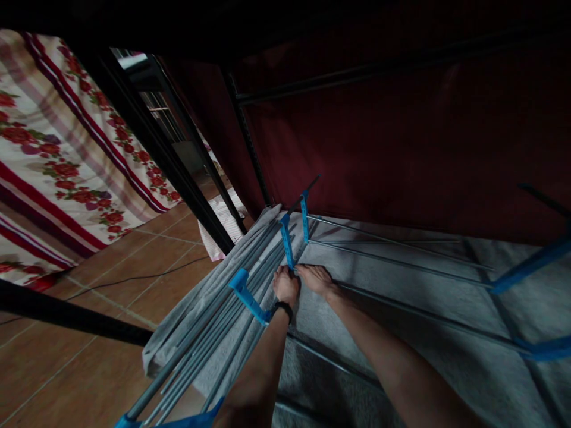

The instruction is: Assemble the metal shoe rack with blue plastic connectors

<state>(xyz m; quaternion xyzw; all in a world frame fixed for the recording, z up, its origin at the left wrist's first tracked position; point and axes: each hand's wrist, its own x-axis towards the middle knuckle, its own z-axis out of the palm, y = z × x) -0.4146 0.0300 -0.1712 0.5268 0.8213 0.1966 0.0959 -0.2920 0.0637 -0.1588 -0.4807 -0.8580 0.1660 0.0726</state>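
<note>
My left hand (286, 285), with a dark band at its wrist, is closed around the lower end of a blue plastic bracket (286, 241). Right beside it, my right hand (314, 278) reaches in with its fingers together at the bracket's end, over a thin metal rod (401, 306) that runs off to the right. The fingertips of both hands nearly meet, and the joint beneath them is hidden. Nearer to me, another blue bracket (250, 300) lies left of my left wrist. Behind stands a further blue bracket (305, 217) with rods fitted to it.
Several grey metal tubes (223, 315) lie along the left side of a grey blanket (173, 333). Blue end pieces (535, 267) show at the right. Black frame posts (156, 148), a dark red cloth (401, 148) and a flowered curtain (66, 154) surround the spot. A cable (143, 277) crosses the tiled floor.
</note>
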